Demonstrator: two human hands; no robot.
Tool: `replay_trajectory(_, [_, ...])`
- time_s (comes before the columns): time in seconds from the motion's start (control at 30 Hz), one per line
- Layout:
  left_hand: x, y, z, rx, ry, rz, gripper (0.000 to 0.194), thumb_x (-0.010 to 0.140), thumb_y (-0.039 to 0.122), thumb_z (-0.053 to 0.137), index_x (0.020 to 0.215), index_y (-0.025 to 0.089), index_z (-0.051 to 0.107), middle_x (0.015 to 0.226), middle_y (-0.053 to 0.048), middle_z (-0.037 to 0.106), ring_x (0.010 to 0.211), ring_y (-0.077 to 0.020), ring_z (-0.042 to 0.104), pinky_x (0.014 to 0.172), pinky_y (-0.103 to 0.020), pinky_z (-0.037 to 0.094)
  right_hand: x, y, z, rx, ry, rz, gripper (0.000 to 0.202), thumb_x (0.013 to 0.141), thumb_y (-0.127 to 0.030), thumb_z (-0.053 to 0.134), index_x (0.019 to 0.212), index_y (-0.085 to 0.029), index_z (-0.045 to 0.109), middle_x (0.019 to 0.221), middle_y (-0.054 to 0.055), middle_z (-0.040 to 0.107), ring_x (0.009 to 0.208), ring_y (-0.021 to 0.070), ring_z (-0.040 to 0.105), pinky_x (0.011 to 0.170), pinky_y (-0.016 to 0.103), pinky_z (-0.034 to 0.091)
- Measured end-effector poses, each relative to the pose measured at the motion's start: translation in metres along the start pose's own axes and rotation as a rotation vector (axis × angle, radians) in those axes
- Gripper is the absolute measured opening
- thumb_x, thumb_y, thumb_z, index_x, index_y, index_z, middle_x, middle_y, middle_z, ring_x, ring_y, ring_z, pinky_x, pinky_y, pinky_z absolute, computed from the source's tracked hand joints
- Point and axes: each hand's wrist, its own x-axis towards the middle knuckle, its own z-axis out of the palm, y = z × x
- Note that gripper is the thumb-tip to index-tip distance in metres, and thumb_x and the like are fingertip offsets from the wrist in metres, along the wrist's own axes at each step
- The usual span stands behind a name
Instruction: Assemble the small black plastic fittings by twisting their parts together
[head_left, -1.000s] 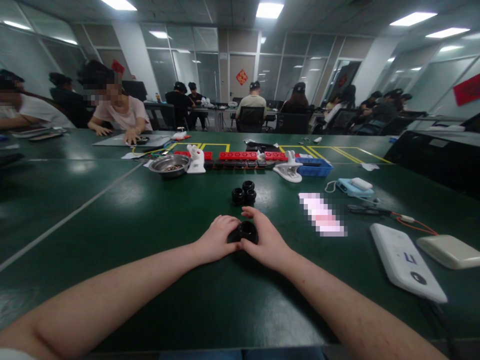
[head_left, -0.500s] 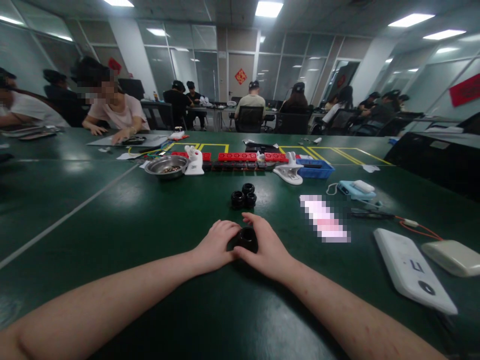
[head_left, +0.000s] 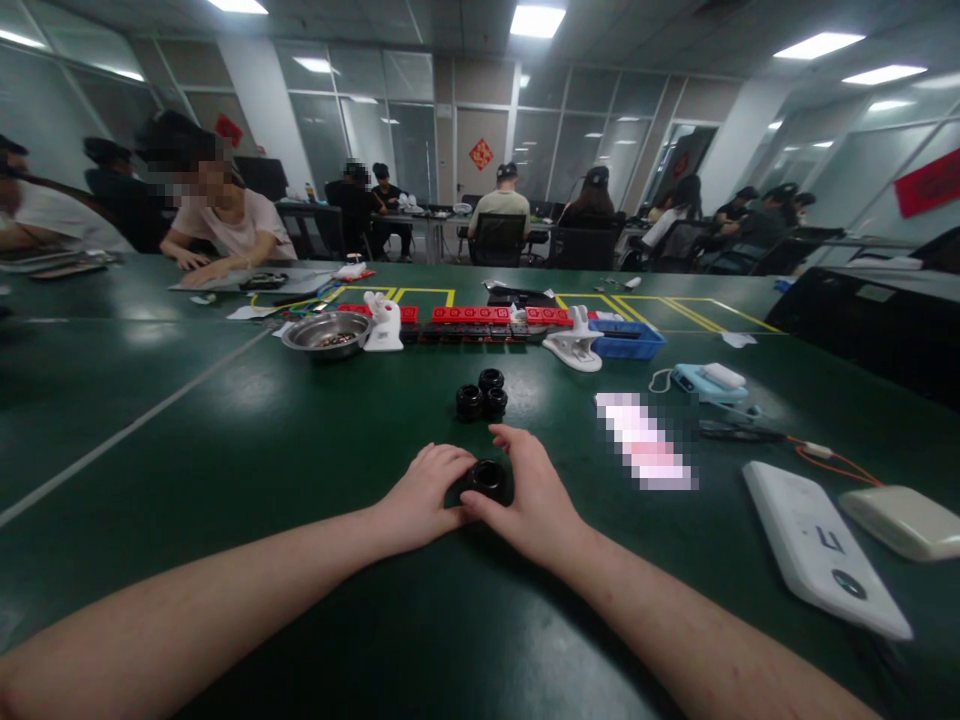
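A glossy black ring-shaped piece (head_left: 487, 477) with a round hole in its top is between my hands, low at the green table. My left hand (head_left: 427, 490) curls round its left side, fingers bent behind it and thumb in front. On the other side, my right hand (head_left: 536, 495) cups it with the thumb across the front edge, while the index finger is raised and bent above. The hands hide much of its sides. Just beyond stand three similar black pieces (head_left: 481, 395), grouped close together.
Farther back are a metal bowl (head_left: 326, 335) holding small bits, red blocks (head_left: 471, 315) in a row, white clamps (head_left: 575, 343) and a blue tray (head_left: 630, 342). To the right lie a blurred-out phone (head_left: 645, 440), a light-blue device (head_left: 709, 382) and a white device (head_left: 825, 545). A co-worker (head_left: 225, 220) sits far left.
My hands stay around the black piece with little movement. Its top opening now shows wider and more fully. The whole view has shifted slightly.
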Motion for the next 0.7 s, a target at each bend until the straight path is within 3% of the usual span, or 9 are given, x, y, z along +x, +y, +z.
replay_trajectory(0.1, [-0.0003, 0.0016, -0.001, -0.007, 0.0, -0.006, 0.034, 0.07, 0.028, 0.06, 0.102, 0.02, 0.052, 0.108, -0.006, 0.053, 0.103, -0.0243, 0.045, 0.097, -0.045, 0.026, 0.0023, 0.0022, 0.0016, -0.031, -0.047, 0.034, 0.056, 0.063, -0.031, 0.066, 0.111, -0.015, 0.043, 0.102, 0.011, 0.053, 0.097, 0.0262, 0.05, 0.084, 0.044, 0.042])
replay_trajectory(0.2, [-0.0007, 0.0034, -0.0021, -0.016, -0.001, -0.01, 0.033, 0.071, 0.027, 0.059, 0.102, 0.019, 0.052, 0.108, -0.006, 0.053, 0.103, -0.0237, 0.045, 0.097, -0.044, 0.027, 0.001, 0.0044, 0.0027, 0.032, -0.127, 0.018, 0.046, 0.066, -0.019, 0.058, 0.11, -0.015, 0.043, 0.103, 0.01, 0.054, 0.097, 0.0221, 0.051, 0.086, 0.039, 0.042])
replay_trajectory(0.3, [-0.0009, 0.0038, -0.0027, -0.017, -0.004, -0.015, 0.037, 0.072, 0.031, 0.059, 0.106, 0.019, 0.051, 0.11, -0.007, 0.053, 0.105, -0.0246, 0.044, 0.096, -0.045, 0.027, -0.0023, 0.0045, 0.0029, 0.089, -0.179, -0.027, 0.054, 0.064, -0.011, 0.053, 0.116, -0.016, 0.039, 0.111, 0.009, 0.052, 0.102, 0.021, 0.049, 0.09, 0.037, 0.04])
replay_trajectory(0.4, [-0.0008, 0.0037, -0.0031, -0.009, -0.017, -0.024, 0.035, 0.071, 0.03, 0.059, 0.104, 0.02, 0.052, 0.111, -0.007, 0.052, 0.106, -0.0251, 0.043, 0.097, -0.046, 0.027, -0.0031, 0.0032, 0.003, 0.072, -0.141, -0.025, 0.06, 0.064, -0.018, 0.059, 0.119, -0.017, 0.037, 0.117, 0.011, 0.047, 0.108, 0.0245, 0.045, 0.093, 0.042, 0.036])
replay_trajectory(0.53, [-0.0005, 0.0053, -0.0042, -0.008, -0.013, -0.013, 0.029, 0.071, 0.026, 0.059, 0.098, 0.02, 0.054, 0.107, -0.006, 0.053, 0.103, -0.0238, 0.045, 0.096, -0.044, 0.028, 0.0008, 0.0036, 0.0039, 0.053, -0.041, 0.063, 0.058, 0.061, -0.032, 0.067, 0.112, -0.017, 0.042, 0.104, 0.01, 0.051, 0.097, 0.0252, 0.049, 0.085, 0.043, 0.041])
replay_trajectory(0.7, [-0.0003, 0.0048, -0.0033, -0.013, -0.009, -0.013, 0.03, 0.073, 0.031, 0.058, 0.101, 0.021, 0.054, 0.107, -0.005, 0.053, 0.102, -0.0239, 0.046, 0.093, -0.043, 0.033, 0.0003, 0.0057, 0.0055, 0.112, -0.018, 0.029, 0.057, 0.066, -0.018, 0.058, 0.118, -0.02, 0.034, 0.095, 0.005, 0.054, 0.091, 0.0203, 0.052, 0.084, 0.039, 0.042])
